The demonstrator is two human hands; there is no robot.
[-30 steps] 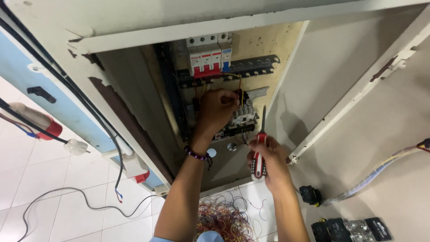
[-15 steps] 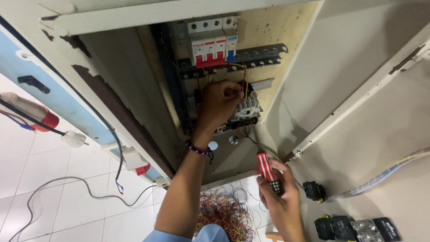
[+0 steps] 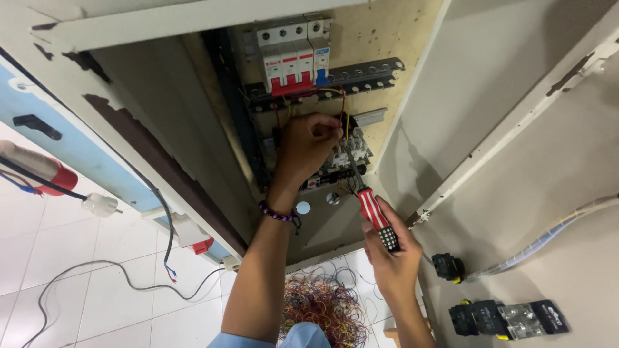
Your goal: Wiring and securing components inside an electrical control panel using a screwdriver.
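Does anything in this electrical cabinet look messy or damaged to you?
Yes. A tangled heap of coloured wire offcuts lies on the floor below the cabinet, whose paint is chipped along the edges. A grey cable trails loose across the tiles, ending in bare wire ends.

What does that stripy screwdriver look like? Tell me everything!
The screwdriver has a red and white striped handle with a black dotted end and a thin dark metal shaft. The right hand grips the handle from below. It tilts up and leftward, its tip reaching the grey block inside the cabinet, right beside the left hand.
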